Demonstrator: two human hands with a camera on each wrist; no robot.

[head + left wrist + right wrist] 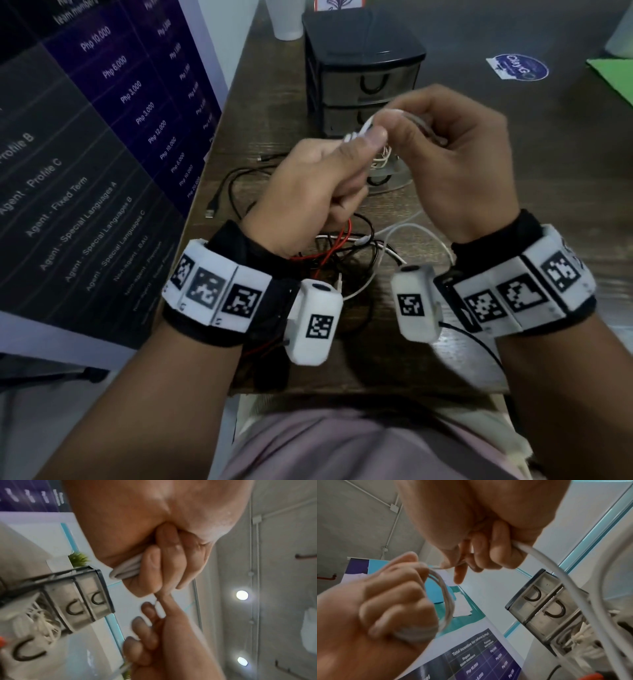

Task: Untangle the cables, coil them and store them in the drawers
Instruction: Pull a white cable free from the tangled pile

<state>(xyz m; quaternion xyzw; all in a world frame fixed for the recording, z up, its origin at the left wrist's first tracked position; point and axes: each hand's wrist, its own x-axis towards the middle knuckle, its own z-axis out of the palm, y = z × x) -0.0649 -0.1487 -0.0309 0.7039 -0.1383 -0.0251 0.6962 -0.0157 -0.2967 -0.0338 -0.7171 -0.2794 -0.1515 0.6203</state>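
Both hands are held up in the air above the surface [281, 113], close together, in front of the drawers [363, 68].

The left hand [308, 185] is curled into a fist. Its thumb sits on top and presses down on the loops of a white cable [363, 132]. The fingers wrap around the bundle of loops, so this hand holds the coiled part tight. In the left wrist view the loops [126, 570] poke out from under the curled fingers.

The right hand [455, 157] is a bit higher and its back faces up. Its fingers bend down and in toward the left hand. In the right wrist view this hand [488, 534] grips the loose end of the white cable [556, 568], which runs out of the fist and curves down. One finger sticks out straight toward the coil.

The two hands nearly touch at the fingertips.

Under the hands, a messy pile of cables [346, 246] lies on the surface: black ones, a red one and a white one, all mixed up. The bottom drawer [387, 171] is pulled out, with white cable inside it. The two upper drawers are closed.
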